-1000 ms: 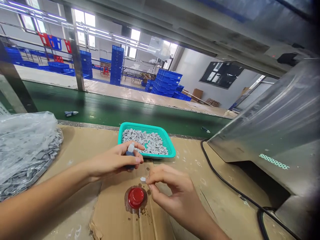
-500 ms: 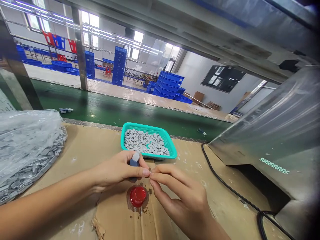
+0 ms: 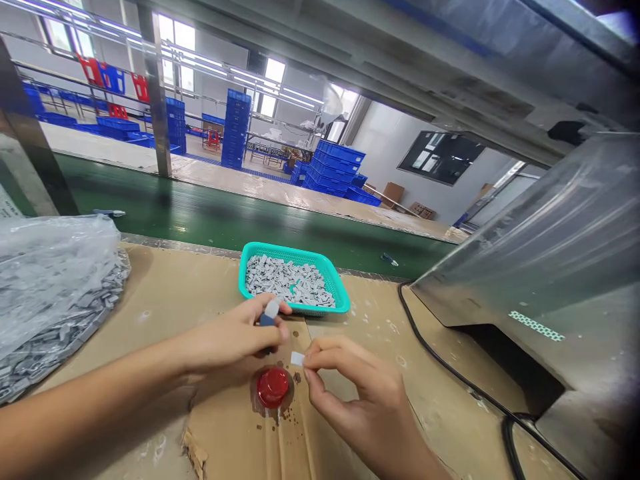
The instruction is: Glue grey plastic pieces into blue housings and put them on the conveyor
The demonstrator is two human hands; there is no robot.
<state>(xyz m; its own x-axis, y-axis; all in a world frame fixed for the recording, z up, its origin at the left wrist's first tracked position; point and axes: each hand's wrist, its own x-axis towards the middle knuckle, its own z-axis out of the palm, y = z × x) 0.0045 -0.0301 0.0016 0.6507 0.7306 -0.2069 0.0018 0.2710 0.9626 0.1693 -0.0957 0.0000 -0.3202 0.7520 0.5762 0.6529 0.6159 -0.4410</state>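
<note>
My left hand is closed around a dark blue part with a light grey tip, held just in front of the basket. Between the thumb and fingers of my right hand is a small pale grey piece, its flat end pointing left. The two hands are apart. Below them a red cup-like object stands on wet, spotted cardboard. Behind the hands, a turquoise basket holds many small grey pieces.
A plastic bag of grey parts lies at the left. Beyond the basket runs a green conveyor belt, carrying a small dark part. On the right are a black cable and a metal housing.
My hands have moved apart from where their fingertips met. The pale piece now shows in my right fingers. The conveyor's small parts have shifted left in view, along with the whole scene slightly.
</note>
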